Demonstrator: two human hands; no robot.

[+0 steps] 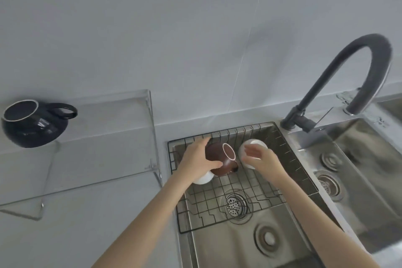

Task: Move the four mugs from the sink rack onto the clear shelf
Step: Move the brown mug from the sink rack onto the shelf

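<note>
A black wire sink rack [219, 211] sits in the left basin. My left hand [195, 159] is wrapped around a brown mug [217, 159] with a white inside, tilted so its mouth faces up and right. A white mug [203, 178] lies partly hidden under that hand. My right hand [261, 159] rests against another white mug [252, 146] at the rack's back, fingers spread over it. A dark blue mug [32, 124] stands on the clear shelf [104, 141] at the left, its handle pointing right.
A dark curved faucet [339, 76] arches over the divider between two steel basins. The right basin [359, 169] has drains. A drain strainer [236, 204] lies under the rack. A grey countertop [87, 224] runs below the shelf, with a tiled wall behind.
</note>
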